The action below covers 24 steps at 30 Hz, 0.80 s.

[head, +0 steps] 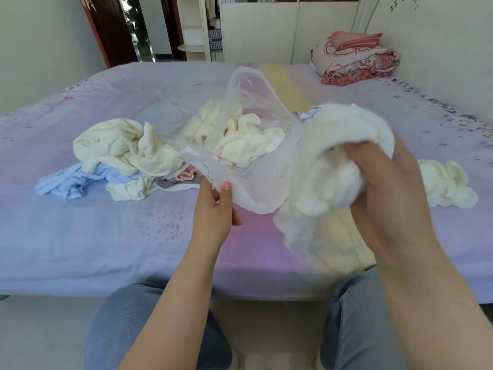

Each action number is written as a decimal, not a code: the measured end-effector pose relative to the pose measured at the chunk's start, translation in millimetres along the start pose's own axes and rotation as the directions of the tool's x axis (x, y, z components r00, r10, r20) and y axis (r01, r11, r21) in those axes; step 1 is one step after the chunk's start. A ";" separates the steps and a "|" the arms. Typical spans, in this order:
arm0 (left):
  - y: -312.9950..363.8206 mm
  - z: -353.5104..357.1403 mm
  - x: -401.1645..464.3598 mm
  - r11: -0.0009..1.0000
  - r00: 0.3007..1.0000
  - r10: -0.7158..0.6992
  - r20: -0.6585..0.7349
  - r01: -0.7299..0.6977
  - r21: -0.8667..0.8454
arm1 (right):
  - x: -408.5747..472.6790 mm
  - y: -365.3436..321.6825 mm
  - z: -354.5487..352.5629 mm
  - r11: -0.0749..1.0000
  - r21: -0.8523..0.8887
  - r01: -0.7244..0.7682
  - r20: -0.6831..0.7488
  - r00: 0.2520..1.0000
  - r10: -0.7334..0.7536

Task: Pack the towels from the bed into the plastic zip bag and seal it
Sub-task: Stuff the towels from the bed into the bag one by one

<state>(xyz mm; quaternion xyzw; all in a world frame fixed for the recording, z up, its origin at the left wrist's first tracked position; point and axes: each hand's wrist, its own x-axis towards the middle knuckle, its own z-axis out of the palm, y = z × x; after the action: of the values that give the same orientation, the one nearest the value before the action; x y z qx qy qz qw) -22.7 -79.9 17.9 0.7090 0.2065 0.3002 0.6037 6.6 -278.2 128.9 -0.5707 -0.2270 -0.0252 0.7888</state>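
Lilac bed [80,236], left hand [213,206] pinching plastic zip bag [240,182] rim, right hand [386,177] gripping cream towel [333,156]

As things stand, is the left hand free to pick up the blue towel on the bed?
Probably not yet: the left hand pinches the plastic zip bag rim, holding it open. The blue towel lies unobstructed to its left, partly under a cream towel, so it must release the bag first.

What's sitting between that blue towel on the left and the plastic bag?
In the head view, a heap of cream towels lies between the blue towel and the plastic bag.
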 end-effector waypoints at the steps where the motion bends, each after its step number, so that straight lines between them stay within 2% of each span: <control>1: 0.5 -0.4 -1.4 1.000 1.000 0.013 0.008 -0.014 0.013 | 5.7 -7.6 11.9 0.997 -0.031 0.070 0.043 0.997 -0.069; 3: 0.8 -1.1 -2.8 0.999 1.000 0.026 0.008 -0.027 0.023 | 19.4 -6.0 37.0 0.962 -0.172 0.213 0.140 0.972 -0.190; 5: 2.2 -1.7 -3.0 1.000 1.000 0.019 -0.002 -0.019 0.006 | 38.2 19.4 56.3 0.827 -0.468 0.312 0.322 0.931 -0.169; 6: 3.5 -1.9 -3.3 1.000 1.000 0.012 -0.003 -0.012 -0.011 | 49.8 38.6 61.5 0.703 -0.626 0.337 0.432 0.901 -0.048; 7: 4.6 -1.9 -3.9 1.000 1.000 0.008 0.003 -0.008 -0.028 | 61.8 59.1 63.7 0.575 -0.746 0.338 0.500 0.853 0.147; 9: 6.4 -0.8 -6.6 0.998 1.000 -0.008 0.024 0.010 -0.058 | 79.7 91.6 64.7 0.314 -0.874 0.370 0.484 0.715 0.505; 10: 7.1 0.2 -8.0 0.997 0.999 -0.021 0.030 0.024 -0.077 | 84.9 98.7 65.9 0.213 -0.890 0.402 0.447 0.682 0.579; 11: 6.7 1.2 -9.2 0.995 0.999 -0.032 0.028 0.035 -0.094 | 88.7 101.0 68.0 0.164 -0.893 0.419 0.432 0.698 0.571; 13: 5.4 1.8 -10.4 0.993 0.999 -0.044 0.017 0.046 -0.110 | 83.8 90.1 72.3 0.198 -0.904 0.379 0.427 0.818 0.384; 15: 4.5 0.3 -10.7 0.991 0.999 -0.048 0.020 0.051 -0.123 | 67.9 72.7 67.6 0.256 -0.921 0.294 0.352 0.910 0.220; 18: 5.6 -1.8 -11.1 0.982 0.998 -0.058 0.028 0.062 -0.177 | 31.5 59.7 36.9 0.193 -0.958 0.211 0.242 0.959 0.151; 19: 6.0 -1.7 -11.5 0.979 0.997 -0.068 0.025 0.071 -0.192 | 17.7 60.7 25.6 0.204 -0.967 0.151 0.180 0.975 0.132; 21: 7.0 0.2 -11.9 0.973 0.997 -0.080 0.018 0.082 -0.216 | -7.4 73.9 10.6 0.302 -0.953 0.015 0.052 0.992 0.114; 23: 7.1 3.3 -11.3 0.974 0.997 -0.074 0.019 0.076 -0.215 | -25.9 97.0 8.5 0.503 -0.849 -0.161 -0.040 0.969 0.243; 24: 6.3 4.6 -10.9 0.977 0.997 -0.070 0.027 0.074 -0.201 | -32.4 108.5 10.3 0.611 -0.758 -0.230 -0.036 0.949 0.312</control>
<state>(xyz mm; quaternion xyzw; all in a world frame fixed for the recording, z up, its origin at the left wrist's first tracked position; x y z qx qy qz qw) -28.1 -91.6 21.8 0.6390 0.1943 0.2906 0.6851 6.6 -238.3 22.5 -0.8739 -0.1460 0.0311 0.4627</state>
